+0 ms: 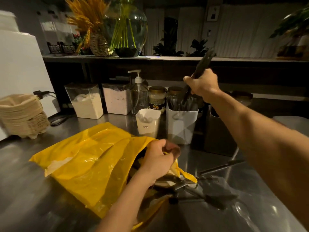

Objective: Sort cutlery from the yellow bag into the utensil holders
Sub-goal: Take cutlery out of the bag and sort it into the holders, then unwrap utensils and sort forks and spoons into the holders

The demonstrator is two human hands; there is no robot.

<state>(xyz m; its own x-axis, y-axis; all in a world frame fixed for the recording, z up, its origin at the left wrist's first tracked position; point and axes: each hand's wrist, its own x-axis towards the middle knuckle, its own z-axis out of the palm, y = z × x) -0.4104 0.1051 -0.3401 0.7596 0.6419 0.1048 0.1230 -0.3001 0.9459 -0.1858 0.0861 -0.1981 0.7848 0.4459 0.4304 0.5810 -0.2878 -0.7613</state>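
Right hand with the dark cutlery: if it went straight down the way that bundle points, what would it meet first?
Most likely the white holder, which already has dark cutlery standing in it. The bundle in the right hand slants down toward its mouth, though depth is hard to judge.

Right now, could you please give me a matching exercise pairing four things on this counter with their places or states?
Things:
1. left hand
2. right hand
3. pump bottle
4. small cup

Places or states:
a. grips dark cutlery over the white holder
b. stands beside the powder tub
c. stands left of the white holder
d. grips the mouth of the yellow bag

Pairs: 1-d, 2-a, 3-b, 4-c.
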